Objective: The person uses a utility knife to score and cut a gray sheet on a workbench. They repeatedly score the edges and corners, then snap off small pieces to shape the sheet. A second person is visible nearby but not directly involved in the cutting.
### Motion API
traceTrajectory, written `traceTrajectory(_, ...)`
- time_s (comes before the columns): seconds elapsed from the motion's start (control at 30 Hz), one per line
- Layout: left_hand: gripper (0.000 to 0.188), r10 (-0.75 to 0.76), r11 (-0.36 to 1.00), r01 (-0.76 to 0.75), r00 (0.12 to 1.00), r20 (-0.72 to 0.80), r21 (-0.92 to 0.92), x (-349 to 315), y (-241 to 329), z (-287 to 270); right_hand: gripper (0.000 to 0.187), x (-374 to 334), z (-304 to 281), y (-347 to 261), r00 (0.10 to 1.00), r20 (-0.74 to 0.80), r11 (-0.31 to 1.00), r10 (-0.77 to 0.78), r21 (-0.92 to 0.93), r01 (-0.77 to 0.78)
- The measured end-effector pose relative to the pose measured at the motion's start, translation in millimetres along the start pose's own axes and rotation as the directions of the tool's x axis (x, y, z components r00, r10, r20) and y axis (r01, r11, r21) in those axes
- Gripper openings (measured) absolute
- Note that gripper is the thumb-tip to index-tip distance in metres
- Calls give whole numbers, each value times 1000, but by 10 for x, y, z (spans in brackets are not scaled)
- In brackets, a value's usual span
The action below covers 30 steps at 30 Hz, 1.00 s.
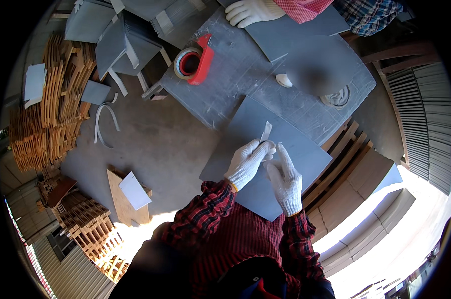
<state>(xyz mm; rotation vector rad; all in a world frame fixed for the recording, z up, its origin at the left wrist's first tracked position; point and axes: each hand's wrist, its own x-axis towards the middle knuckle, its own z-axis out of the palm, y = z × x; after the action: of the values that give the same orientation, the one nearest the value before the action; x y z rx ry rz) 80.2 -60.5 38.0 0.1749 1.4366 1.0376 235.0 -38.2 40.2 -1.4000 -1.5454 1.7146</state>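
My left hand (248, 162), in a white knit glove, is closed on a short whitish strip (266, 131) that pokes up past the fingers; it looks like tape, though its kind is hard to make out. Close beside it is my right hand (286, 182), gloved too, with the index finger stretched up and the thumb apart from it. Nothing shows in its grasp. Under both hands lies a flat grey sheet (295, 144), set at an angle and reaching over the near edge of the grey worktable (225, 60) toward my body.
On the table are a red tape dispenser (202, 62) with its roll, a small white lump (284, 80) and a coiled whitish strip (336, 97). Across from me, another person's gloved hand rests on a grey sheet (270, 37). Stacked wooden pallets (66, 84) stand left; pale stacked blocks (355, 189) right.
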Motion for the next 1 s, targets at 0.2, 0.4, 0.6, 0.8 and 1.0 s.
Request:
traceTrajectory(0.2, 38, -66, 975, 63, 998, 6, 213, -35, 388, -163, 53, 421, -548, -281, 910, -413, 988, -34, -150, -31)
traceTrajectory(0.4, 35, -106, 953, 100, 994, 5, 286, -45, 508, -18, 66, 1456, -927, -879, 900, -409, 700, -152, -687, -195)
traceTrajectory(0.6, 35, -129, 953, 111, 991, 45, 283, -122, 364, 78, 39, 1848, -1087, -755, 867, -348, 702, -357, -712, 3)
traceTrajectory(0.8, 37, -118, 947, 93, 991, 64, 308, -53, 203, 88, 25, 1474, -1188, -798, 866, -480, 990, -137, -32, 138)
traceTrajectory(1.0, 43, -151, 963, 120, 981, 118, 241, 10, 187, 211, 30, 996, -1276, -715, 859, -505, 908, -85, 314, 276)
